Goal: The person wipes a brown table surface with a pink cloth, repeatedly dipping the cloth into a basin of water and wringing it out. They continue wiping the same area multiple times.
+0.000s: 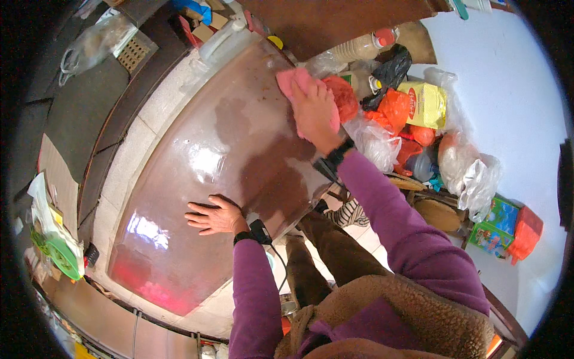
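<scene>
My right hand (316, 107) presses a pink cloth (287, 83) onto the far right part of a brown glossy tabletop (188, 130). The cloth is bunched under the palm and fingers. Small dark specks lie on the surface to the left of it. Nearer to me, my left hand (217, 216) rests flat on the tabletop with its fingers spread, holding nothing. Damp-looking patches and bright reflections show on the surface between and beyond the hands.
Plastic bags (376, 139), a bottle with a red cap (358, 47) and a yellow packet (423, 105) crowd the right side by a white wall (506, 98). A clear container (226, 38) stands at the far edge. A dark bench (101, 98) and a green basket (65, 256) are at left.
</scene>
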`<state>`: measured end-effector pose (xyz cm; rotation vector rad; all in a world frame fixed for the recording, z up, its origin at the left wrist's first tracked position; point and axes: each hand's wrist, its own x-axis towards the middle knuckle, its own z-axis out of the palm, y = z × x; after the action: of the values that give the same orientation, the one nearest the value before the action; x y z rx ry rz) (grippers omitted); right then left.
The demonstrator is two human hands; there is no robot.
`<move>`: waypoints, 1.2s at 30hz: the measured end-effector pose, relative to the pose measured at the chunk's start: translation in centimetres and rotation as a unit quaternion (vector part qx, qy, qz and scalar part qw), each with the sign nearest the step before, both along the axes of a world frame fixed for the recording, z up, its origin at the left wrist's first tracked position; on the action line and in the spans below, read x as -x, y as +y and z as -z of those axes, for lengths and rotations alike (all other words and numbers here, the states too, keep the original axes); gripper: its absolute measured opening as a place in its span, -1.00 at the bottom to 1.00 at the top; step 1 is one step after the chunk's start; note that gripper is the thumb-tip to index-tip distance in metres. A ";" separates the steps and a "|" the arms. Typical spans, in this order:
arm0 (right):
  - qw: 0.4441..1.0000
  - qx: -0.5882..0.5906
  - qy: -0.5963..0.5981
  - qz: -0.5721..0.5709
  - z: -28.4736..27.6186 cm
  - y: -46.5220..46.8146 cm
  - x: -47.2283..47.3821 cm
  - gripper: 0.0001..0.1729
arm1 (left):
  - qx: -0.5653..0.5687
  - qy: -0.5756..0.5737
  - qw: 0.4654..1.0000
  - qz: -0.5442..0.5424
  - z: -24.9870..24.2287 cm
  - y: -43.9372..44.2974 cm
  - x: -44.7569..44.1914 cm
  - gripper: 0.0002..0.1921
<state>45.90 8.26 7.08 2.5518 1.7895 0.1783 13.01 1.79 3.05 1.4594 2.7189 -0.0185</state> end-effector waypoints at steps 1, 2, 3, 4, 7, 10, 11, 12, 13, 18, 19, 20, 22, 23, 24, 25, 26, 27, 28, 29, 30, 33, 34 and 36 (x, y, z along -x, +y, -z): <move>0.999 -0.019 0.021 -0.015 0.1 1.8 -0.1 -0.43 | -0.007 0.007 1.000 0.004 0.1 -0.1 0.1 -0.22; 0.998 -0.038 0.040 -0.030 0.3 4.6 -0.5 -0.43 | -0.004 0.013 1.000 0.005 0.3 -0.1 0.1 -0.23; 0.997 -0.042 0.057 -0.026 0.4 7.0 -0.7 -0.43 | -0.008 0.024 1.000 0.010 0.5 -0.2 0.2 -0.23; 0.997 -0.035 0.054 -0.034 0.5 8.9 -0.8 -0.40 | -0.012 0.029 0.999 0.011 0.5 -0.2 0.3 -0.24; 0.998 -0.003 0.051 -0.035 0.5 10.3 -1.3 -0.32 | -0.020 0.021 1.000 0.010 0.5 -0.3 0.3 -0.24; 0.995 -0.042 0.045 -0.074 -0.2 5.0 -1.2 -0.37 | -0.008 0.005 1.000 0.004 0.1 -0.1 0.0 -0.21; 0.995 -0.058 0.022 -0.077 -0.6 2.4 -0.6 -0.43 | -0.003 0.003 1.000 0.002 0.0 0.0 -0.1 -0.21; 0.997 -0.033 0.009 -0.067 -0.9 1.0 -0.4 -0.48 | -0.003 0.002 1.000 0.000 -0.2 0.0 -0.1 -0.21; 0.996 -0.050 0.007 -0.077 -1.0 0.0 -0.3 -0.48 | 0.001 -0.001 1.000 -0.004 -0.2 0.1 -0.1 -0.21; 0.994 -0.039 0.044 -0.088 -0.9 5.9 -0.5 -0.51 | -0.009 0.012 1.000 0.007 0.2 0.0 0.1 -0.21; 0.997 -0.012 0.028 -0.068 -0.5 8.4 -0.6 -0.50 | -0.016 0.016 1.000 0.011 0.3 0.0 0.1 -0.22; 0.998 -0.022 -0.005 -0.061 -0.2 10.6 -0.8 -0.48 | -0.019 0.017 1.000 0.014 0.4 -0.1 0.2 -0.22; 0.998 -0.017 0.007 -0.062 0.1 11.6 -1.3 -0.44 | -0.029 0.017 0.999 0.020 0.5 -0.2 0.3 -0.22; 0.996 -0.002 0.050 -0.068 0.1 10.7 -1.3 -0.42 | -0.028 0.007 0.999 0.016 0.4 -0.3 0.3 -0.22; 0.994 0.008 0.086 -0.068 0.1 9.3 -1.3 -0.40 | -0.026 0.018 0.999 0.016 0.3 -0.2 0.2 -0.22; 0.994 -0.005 0.063 -0.094 0.0 6.8 -1.2 -0.55 | -0.025 0.015 0.999 0.017 0.2 -0.2 0.0 -0.22; 0.992 -0.027 0.023 -0.117 -0.2 4.0 -0.8 -0.66 | -0.018 0.010 1.000 0.013 0.1 -0.1 0.0 -0.22; 0.991 -0.054 0.012 -0.121 -0.5 0.9 -0.3 -0.66 | -0.016 0.008 1.000 0.011 0.0 -0.1 -0.1 -0.22; 0.986 -0.110 -0.008 -0.126 -0.3 -0.5 0.1 -0.65 | -0.010 0.002 1.000 0.007 -0.1 0.0 -0.2 -0.22; 0.990 -0.087 0.002 -0.109 -0.3 -2.1 0.7 -0.64 | -0.009 0.001 1.000 0.005 -0.2 0.0 -0.2 -0.22; 0.992 -0.083 0.017 -0.092 -0.4 -3.0 1.0 -0.63 | -0.006 -0.002 1.000 0.002 -0.2 0.0 -0.2 -0.21; 0.995 -0.054 0.053 -0.071 0.1 0.4 1.3 -0.62 | -0.009 0.012 1.000 0.009 0.0 0.0 0.0 -0.22; 0.995 -0.041 0.060 -0.061 0.2 2.7 0.9 -0.62 | -0.014 0.011 1.000 0.011 0.2 0.0 0.1 -0.22; 0.993 -0.085 0.073 -0.025 0.7 8.0 0.5 -0.62 | -0.016 0.012 1.000 0.004 0.5 -0.2 0.2 -0.24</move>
<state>45.42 16.28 6.41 2.7018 1.9730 0.1545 12.79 1.61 2.51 1.4869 2.7446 0.0063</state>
